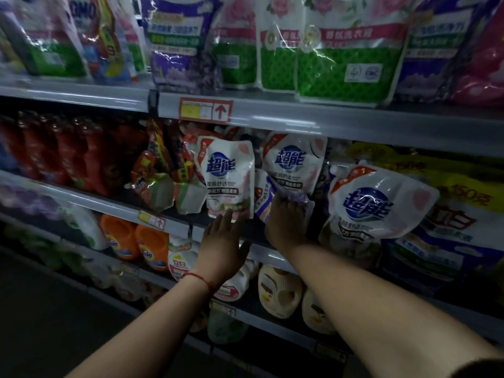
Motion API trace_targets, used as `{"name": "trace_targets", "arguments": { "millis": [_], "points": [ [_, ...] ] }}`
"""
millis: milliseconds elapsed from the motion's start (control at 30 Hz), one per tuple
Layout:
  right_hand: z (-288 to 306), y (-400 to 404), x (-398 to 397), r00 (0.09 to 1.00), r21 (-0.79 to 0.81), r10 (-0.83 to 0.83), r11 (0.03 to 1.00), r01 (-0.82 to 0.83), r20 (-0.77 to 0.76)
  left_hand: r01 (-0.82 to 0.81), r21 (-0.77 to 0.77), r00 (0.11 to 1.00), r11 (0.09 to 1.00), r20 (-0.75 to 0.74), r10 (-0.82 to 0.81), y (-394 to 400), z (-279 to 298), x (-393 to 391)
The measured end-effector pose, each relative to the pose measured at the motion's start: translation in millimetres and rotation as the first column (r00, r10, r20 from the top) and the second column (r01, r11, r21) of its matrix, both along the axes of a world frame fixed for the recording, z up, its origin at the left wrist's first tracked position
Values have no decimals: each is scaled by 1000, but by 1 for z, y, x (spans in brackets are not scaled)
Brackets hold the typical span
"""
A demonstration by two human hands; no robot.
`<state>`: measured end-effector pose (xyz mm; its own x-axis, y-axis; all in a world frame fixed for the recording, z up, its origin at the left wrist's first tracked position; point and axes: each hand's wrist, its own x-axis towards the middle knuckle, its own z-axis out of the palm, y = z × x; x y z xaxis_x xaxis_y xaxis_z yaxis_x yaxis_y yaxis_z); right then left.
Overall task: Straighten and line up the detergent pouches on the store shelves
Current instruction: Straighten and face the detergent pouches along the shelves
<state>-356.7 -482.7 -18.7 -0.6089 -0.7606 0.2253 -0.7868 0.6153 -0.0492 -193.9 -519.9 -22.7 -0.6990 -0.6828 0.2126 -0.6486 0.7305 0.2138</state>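
Observation:
Three white detergent pouches with blue logos stand on the middle shelf (174, 223). The left pouch (227, 175) is upright. My left hand (222, 246) reaches just below its bottom edge with fingers spread, fingertips touching it. The middle pouch (294, 165) leans back behind a small purple-and-white pouch (266, 199). My right hand (286, 222) rests at the base of these, fingers curled on the purple bottom corner. The right pouch (373, 203) tilts forward and to the right, nearer the shelf edge.
Red-orange pouches (161, 175) slump left of the white ones; red bottles (54, 154) stand further left. Yellow and blue bags (447, 214) crowd the right. The upper shelf (300, 115) holds large green and purple bags. Orange bottles (136, 241) and white jugs sit below.

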Motion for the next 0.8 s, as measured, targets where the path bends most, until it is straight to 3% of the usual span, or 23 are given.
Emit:
{"name": "trace_targets", "arguments": {
  "millis": [100,233,433,533,800],
  "points": [
    [7,-11,0,998,16,-54,998,54,-46,-23,19,1000,1000,15,23,-1,0,4],
    [19,-14,-14,992,56,-104,993,100,72,-40,70,999,997,7,39,0,1,11],
    [22,-2,-17,943,-91,-153,978,187,294,-20,156,998,987,-50,28,3,-1,9],
    [25,10,-30,954,-216,-95,963,160,284,16,205,993,979,-116,8,10,1,4],
    [37,37,-38,974,-339,-58,932,131,217,126,363,965,923,-261,-29,18,-4,-10]
  ]
}}
